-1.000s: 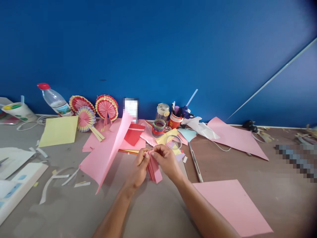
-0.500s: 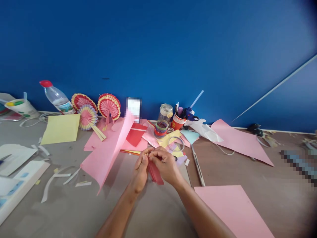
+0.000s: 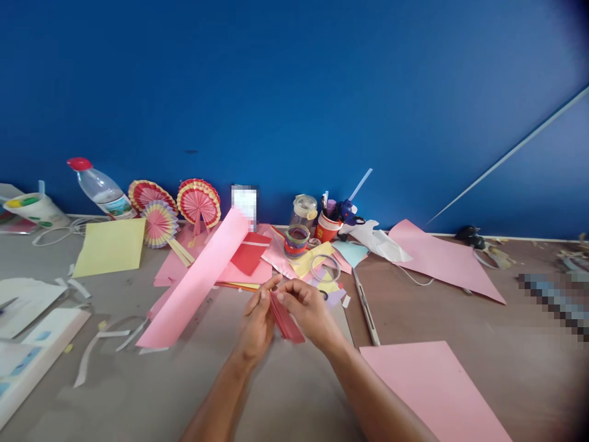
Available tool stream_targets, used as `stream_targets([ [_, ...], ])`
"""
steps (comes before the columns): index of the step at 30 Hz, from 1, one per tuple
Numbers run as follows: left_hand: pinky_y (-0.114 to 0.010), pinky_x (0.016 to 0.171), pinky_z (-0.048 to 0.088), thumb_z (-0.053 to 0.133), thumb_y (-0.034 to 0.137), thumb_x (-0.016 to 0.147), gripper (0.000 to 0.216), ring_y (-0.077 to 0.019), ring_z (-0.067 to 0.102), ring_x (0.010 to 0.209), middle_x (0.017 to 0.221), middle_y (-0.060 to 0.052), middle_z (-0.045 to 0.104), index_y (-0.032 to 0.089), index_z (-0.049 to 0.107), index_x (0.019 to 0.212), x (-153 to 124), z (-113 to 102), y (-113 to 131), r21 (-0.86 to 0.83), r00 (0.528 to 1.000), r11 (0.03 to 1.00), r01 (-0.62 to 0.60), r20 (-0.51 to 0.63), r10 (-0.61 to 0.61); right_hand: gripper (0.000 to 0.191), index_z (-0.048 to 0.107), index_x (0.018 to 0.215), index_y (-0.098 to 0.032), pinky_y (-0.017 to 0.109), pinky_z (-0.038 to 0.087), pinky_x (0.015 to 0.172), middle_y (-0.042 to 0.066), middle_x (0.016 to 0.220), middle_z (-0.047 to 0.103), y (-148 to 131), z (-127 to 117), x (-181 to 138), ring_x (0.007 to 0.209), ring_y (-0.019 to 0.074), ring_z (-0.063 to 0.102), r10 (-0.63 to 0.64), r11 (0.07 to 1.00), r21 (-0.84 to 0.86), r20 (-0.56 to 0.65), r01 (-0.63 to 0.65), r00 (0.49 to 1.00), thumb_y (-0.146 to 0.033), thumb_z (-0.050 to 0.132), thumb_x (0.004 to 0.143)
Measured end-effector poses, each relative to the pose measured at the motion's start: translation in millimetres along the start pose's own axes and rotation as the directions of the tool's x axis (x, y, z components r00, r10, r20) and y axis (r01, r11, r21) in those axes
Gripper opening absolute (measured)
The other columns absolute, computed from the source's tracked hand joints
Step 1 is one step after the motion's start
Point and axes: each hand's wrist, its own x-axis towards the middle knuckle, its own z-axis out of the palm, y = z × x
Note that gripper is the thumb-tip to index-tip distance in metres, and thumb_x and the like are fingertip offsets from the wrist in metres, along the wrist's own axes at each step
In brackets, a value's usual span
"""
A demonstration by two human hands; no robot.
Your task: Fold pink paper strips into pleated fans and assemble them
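Observation:
A narrow bundle of pleated red paper (image 3: 288, 322) hangs between my hands, its lower end fanning slightly toward me. My left hand (image 3: 258, 316) is closed on its upper left side, thumb and fingertips at the top end. With thumb and forefinger my right hand (image 3: 306, 307) pinches the same end from the right. The fingers hide the very tip of the paper. Just left of the hands lies a curled pink sheet (image 3: 197, 276). Beyond them are a red paper piece (image 3: 251, 253) and a roll of tape (image 3: 326, 268).
Finished paper fans (image 3: 199, 202) lean by the blue wall, near a tilted bottle (image 3: 103, 190). A clear jar (image 3: 304, 212) stands beside a red cup of tools (image 3: 327, 227). A utility knife (image 3: 366, 307) and a flat pink sheet (image 3: 427, 380) lie at right.
The curled pink sheet has settled lower and to the left, now lying flatter on the table. My hands stay on the red pleated paper, with the fingers shifted slightly. The view has moved a little.

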Motion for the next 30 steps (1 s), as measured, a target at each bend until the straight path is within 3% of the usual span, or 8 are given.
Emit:
stream_targets([
  [9,-0.039,0.101,0.039,0.064,0.036,0.079,0.035,-0.0271,0.051,0.119,0.112,-0.009,0.066,0.017,0.066,0.108,0.5,-4.2,-0.2,-0.007,0.994,0.998,0.067,0.092,-0.066,0.015,0.063,0.074,-0.016,0.022,0.040,0.062,-0.001,0.073,0.063,0.8,-0.2,0.7,0.068,0.0121,0.056,-0.081,0.986,-0.139,0.044,0.086,0.996,-0.020,0.050,0.081],
  [16,-0.038,0.104,0.036,0.055,0.033,0.086,0.033,-0.0257,0.049,0.121,0.116,-0.009,0.064,0.017,0.063,0.114,0.4,-4.1,-2.2,-0.052,0.984,0.996,0.077,0.162,-0.068,0.014,0.059,0.071,-0.018,0.022,0.042,0.064,0.000,0.075,0.064,3.1,1.0,1.4,0.068,0.0120,0.056,-0.182,0.967,-0.187,-0.026,0.174,0.983,-0.012,0.049,0.078],
  [30,-0.037,0.100,0.039,0.057,0.036,0.084,0.032,-0.0259,0.051,0.117,0.111,-0.010,0.065,0.016,0.064,0.109,-1.1,-2.9,-3.9,-0.031,0.986,0.997,0.071,0.152,-0.066,0.013,0.058,0.071,-0.019,0.026,0.043,0.068,0.001,0.079,0.064,4.5,2.6,1.8,0.070,0.0133,0.057,-0.188,0.967,-0.176,-0.008,0.183,0.982,-0.012,0.050,0.077],
])
